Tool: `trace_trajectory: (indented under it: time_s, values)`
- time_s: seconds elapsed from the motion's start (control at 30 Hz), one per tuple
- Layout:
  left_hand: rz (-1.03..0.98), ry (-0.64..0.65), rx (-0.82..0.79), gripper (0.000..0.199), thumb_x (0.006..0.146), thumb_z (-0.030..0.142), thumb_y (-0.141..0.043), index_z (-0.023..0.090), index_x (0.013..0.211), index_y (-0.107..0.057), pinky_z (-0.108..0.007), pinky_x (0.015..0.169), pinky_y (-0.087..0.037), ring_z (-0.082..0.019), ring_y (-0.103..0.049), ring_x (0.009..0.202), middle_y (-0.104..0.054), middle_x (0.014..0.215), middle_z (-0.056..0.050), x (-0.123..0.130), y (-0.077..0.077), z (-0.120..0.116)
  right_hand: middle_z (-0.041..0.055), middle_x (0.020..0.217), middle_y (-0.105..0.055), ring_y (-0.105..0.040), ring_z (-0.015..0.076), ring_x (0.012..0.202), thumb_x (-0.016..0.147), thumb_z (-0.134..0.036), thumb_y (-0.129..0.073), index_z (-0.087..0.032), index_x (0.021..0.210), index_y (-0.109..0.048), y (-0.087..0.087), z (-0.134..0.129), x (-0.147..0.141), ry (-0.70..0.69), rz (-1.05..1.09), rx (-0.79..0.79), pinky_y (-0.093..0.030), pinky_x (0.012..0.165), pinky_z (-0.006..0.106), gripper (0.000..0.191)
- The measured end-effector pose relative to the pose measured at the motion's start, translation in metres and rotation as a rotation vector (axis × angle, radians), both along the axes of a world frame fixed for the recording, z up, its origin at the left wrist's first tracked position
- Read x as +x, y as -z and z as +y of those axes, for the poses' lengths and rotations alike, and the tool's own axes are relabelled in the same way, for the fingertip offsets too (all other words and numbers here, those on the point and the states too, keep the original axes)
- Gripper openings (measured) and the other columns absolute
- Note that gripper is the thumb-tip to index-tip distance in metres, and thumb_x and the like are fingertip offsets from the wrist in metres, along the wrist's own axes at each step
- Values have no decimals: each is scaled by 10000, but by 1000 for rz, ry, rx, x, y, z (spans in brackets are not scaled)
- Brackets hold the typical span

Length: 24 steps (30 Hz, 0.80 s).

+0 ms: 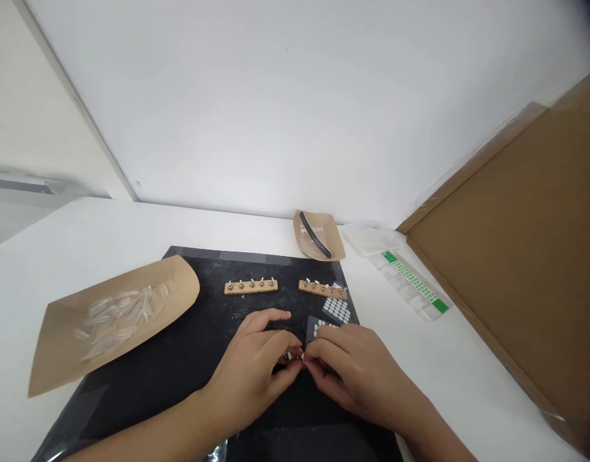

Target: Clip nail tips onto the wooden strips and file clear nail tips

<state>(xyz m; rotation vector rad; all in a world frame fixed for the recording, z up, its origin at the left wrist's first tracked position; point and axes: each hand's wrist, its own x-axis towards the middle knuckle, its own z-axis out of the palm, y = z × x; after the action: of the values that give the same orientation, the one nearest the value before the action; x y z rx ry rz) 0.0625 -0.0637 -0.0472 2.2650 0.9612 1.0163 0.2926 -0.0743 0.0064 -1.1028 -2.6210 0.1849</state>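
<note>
Low in the centre, my left hand (259, 359) pinches a small wooden strip (285, 357) with metal posts, mostly hidden by the fingers. My right hand (350, 366) meets it from the right, thumb and forefinger closed on a tiny white piece (303, 357). Beyond the hands lie two more wooden strips with posts and small white pieces, one at left (251, 287) and one at right (322, 289). Two dark sheets with white oval tabs, one farther back (337, 310) and one (314, 326) partly under my right hand, are beside them.
A black mat (179, 366) lies under everything central. At left, a brown paper tray (54, 333) holds clear slender pieces. Farther back, a smaller tray (337, 240) bears a curved black file (315, 235). At right are a green-and-white labelled clear case (415, 282) and a cardboard panel (526, 237).
</note>
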Motion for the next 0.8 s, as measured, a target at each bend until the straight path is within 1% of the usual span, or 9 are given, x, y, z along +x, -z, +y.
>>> trace_trajectory:
  time_s: [0.2,0.43,0.8]
  values:
    - [18,5,8,167,933,114,-764,247,1003,-689,-515,1104,-484,-313,-662,1255,-765,806,20,0,0,0,12,860,-676,-560,176,687,1089,-247,-527,-225,976,-648,-4,0,1,-14,-21,-50,-316,619,329,168]
    - [4,5,13,163,946,124,-763,264,992,-692,-509,1058,-485,-323,-649,1269,-770,797,31,0,-3,-1,18,887,-692,-601,178,728,1097,-254,-530,-223,1014,-677,-7,2,3,-38,-15,-93,-355,632,327,172]
    - [22,18,13,150,959,131,-748,260,1004,-687,-523,1054,-474,-337,-637,1275,-769,805,14,-1,-1,0,7,872,-697,-605,164,711,1104,-296,-571,-240,1015,-728,-7,3,5,-49,14,-66,-359,612,315,188]
